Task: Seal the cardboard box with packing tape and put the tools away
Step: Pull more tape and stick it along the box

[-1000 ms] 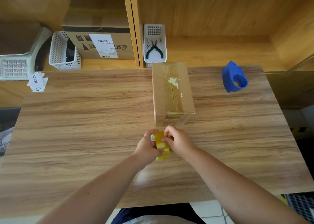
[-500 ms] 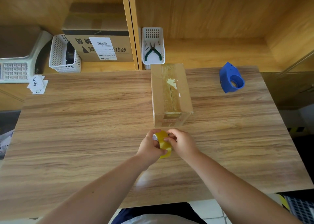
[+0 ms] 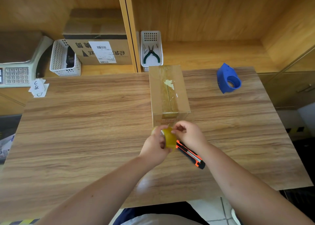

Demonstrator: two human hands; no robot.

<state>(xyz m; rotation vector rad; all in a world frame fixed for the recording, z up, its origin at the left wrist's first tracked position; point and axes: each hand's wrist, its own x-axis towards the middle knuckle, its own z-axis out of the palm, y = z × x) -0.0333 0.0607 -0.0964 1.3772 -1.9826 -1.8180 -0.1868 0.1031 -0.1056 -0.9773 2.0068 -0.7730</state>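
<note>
- My left hand (image 3: pixel 156 148) wraps around the yellowish tape roll (image 3: pixel 168 138), fingers curled against its side, holding it just in front of the cardboard box (image 3: pixel 167 91), above the table (image 3: pixel 85 122).
- My right hand (image 3: pixel 189 134) sits against the roll's other side; thumb and forefinger are pinched together at the roll's top edge, the other fingers loosely curled. I cannot tell whether a tape end sits between the fingertips.
- The cardboard box stands on the table just beyond my hands, long side running away from me. Its flaps are shut, and a glossy strip of clear tape runs along the top seam and down the near face.
- An orange and black utility knife (image 3: pixel 190 154) lies flat on the table in front of the box, partly under my right wrist.
- A blue tape dispenser (image 3: pixel 229 79) rests on the table well to the right of the box.
- Behind the box, on the shelf, a white basket (image 3: pixel 151 37) holds green-handled pliers (image 3: pixel 151 55).
- Left of the box, on the shelf, stand a second white basket (image 3: pixel 59 61) and a labelled carton (image 3: pixel 100 50).
</note>
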